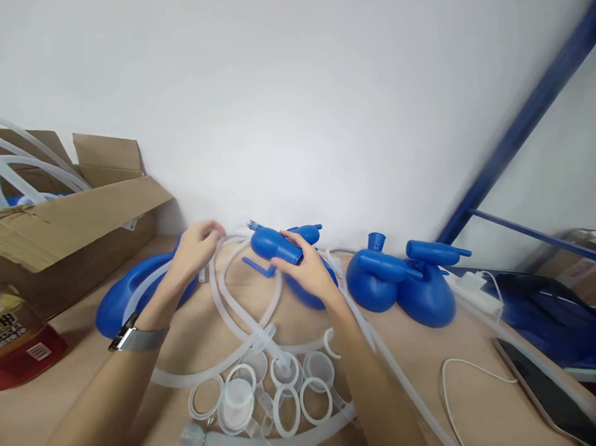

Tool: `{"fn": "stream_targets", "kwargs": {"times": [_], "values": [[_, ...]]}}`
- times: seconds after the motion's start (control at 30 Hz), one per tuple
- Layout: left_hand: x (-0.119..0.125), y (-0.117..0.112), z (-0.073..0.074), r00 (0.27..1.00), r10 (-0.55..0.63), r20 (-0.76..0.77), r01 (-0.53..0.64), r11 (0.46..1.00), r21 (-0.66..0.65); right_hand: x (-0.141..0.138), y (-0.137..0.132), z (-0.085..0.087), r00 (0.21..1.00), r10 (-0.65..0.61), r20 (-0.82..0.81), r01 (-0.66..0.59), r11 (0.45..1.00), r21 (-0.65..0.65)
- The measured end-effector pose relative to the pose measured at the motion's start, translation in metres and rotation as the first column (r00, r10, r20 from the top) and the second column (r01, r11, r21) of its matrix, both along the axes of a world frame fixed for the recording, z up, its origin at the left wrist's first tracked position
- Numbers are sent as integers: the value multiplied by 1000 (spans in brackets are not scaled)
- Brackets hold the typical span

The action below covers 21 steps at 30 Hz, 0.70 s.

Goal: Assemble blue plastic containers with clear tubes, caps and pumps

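Note:
My right hand (309, 270) is closed around a blue bottle-shaped plastic part (271, 243), with a small clear-and-metal fitting (252, 225) at its far left end. To the left, my left hand (197, 246) is raised with its fingers curled; whatever is in them, if anything, is hidden. Beneath my hands lie loops of translucent white tubing (224, 289). An L-shaped blue piece (258, 267) rests between the hands. Another blue bottle-shaped part (308, 233) sits just behind my right hand, and a rounded blue body (304, 294) shows partly below it.
Left stand an open cardboard box (73, 218) holding tubing and a red-lidded jar (17, 341). A large blue body (119, 293) lies beside my left forearm. In front are several clear caps and rings (238, 403). Rightward are blue bodies (372, 283), a phone (549, 389) and a cable (444, 384).

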<state>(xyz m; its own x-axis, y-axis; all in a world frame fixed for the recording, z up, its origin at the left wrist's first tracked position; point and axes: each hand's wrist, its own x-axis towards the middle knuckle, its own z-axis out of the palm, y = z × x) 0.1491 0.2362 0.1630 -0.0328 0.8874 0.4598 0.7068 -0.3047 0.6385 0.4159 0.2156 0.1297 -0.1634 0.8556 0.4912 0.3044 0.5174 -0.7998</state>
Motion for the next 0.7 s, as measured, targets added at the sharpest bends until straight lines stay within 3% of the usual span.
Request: {"fn": "stream_targets", "kwargs": {"times": [0.17,0.33,0.57,0.7], "values": [[18,1,-5,997,-52,62,59,992,-114,-6,-13,9,985,40,169,-68,984,164],[21,5,-9,917,-164,365,262,936,-237,-1,-16,12,944,42,327,-127,962,240],[20,4,-9,857,-217,468,339,920,-195,4,-7,9,961,103,257,-167,956,243],[16,5,-9,842,-246,480,378,904,-199,9,-11,17,976,123,179,-146,982,123]]}}
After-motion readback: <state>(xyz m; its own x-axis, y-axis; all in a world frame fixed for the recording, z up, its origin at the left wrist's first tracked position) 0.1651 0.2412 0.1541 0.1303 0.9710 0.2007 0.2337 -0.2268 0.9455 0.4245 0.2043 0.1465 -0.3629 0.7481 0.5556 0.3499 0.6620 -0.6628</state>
